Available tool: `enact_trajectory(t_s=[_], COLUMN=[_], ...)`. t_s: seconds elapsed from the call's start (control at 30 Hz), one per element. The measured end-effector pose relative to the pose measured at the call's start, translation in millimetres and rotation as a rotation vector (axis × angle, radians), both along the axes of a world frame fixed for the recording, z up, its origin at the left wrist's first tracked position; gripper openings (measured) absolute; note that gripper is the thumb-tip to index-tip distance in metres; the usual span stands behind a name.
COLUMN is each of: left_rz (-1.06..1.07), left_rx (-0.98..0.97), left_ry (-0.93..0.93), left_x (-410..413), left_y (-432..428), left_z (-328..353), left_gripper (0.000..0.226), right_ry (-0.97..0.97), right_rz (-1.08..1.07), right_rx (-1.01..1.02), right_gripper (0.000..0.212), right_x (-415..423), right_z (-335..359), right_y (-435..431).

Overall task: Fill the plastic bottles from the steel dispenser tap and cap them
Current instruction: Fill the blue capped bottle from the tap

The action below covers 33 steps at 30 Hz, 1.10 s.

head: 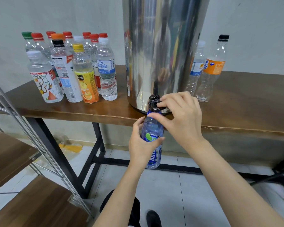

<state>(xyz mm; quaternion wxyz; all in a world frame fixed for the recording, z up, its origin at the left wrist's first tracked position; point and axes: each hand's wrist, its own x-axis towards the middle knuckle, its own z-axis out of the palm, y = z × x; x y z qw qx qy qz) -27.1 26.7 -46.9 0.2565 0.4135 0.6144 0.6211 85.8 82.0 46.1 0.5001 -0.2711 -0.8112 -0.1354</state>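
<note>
A tall steel dispenser (162, 51) stands on the wooden table (236, 102), its black tap (153, 102) jutting over the front edge. Directly under the tap I hold a blue-tinted plastic bottle (152, 128), its mouth right at the spout. My left hand (142, 145) grips the bottle around its label. My right hand (180, 115) is at the tap, a finger on the black tap head and the thumb by the bottle's blue neck ring. No cap shows on this bottle.
Several capped bottles (69, 68) crowd the table left of the dispenser. To its right stand two more, an orange Fanta bottle (211, 68) and a clear one (195, 68). A metal-framed wooden shelf (23, 161) is at lower left. Tiled floor lies below.
</note>
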Motion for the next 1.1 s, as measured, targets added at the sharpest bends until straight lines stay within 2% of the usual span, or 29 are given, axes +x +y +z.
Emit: enact_trajectory(t_s=[0.03,0.1,0.27,0.47,0.53,0.63,0.87,1.1], left_rz=[0.003,0.008,0.012,0.018,0.019,0.039,0.102,0.112], left_rx=[0.002,0.011,0.043,0.062,0.072,0.087,0.137,0.171], left_ry=[-0.004,-0.006,0.000,0.009,0.016,0.041,0.149,0.167], left_x=[1,1,1,2,2,3,4,4], left_y=[0,0,1,2,3,3,3,5], left_z=[0,1,1,-1,-1,-3,-8,-9], left_gripper=[0.081,0.079,0.081,0.083,0.082,0.082,0.085,0.084], right_ry=[0.016,0.058,0.157,0.185,0.205,0.275,0.386,0.389], right_rz=[-0.015,-0.038,0.009,0.196,0.232,0.222,0.267,0.261], right_rx=[-0.031,-0.084,-0.261,-0.535,-0.543,-0.453,-0.402,-0.350], right_gripper=[0.042,0.048,0.030,0.026,0.019,0.010,0.018,0.016], right_x=[-1,-5,-2,15,13,8,-4,-5], right_z=[0,0,1,8,4,-6,-20,-25], right_y=[-2,-7,-6,17,24,28,27,31])
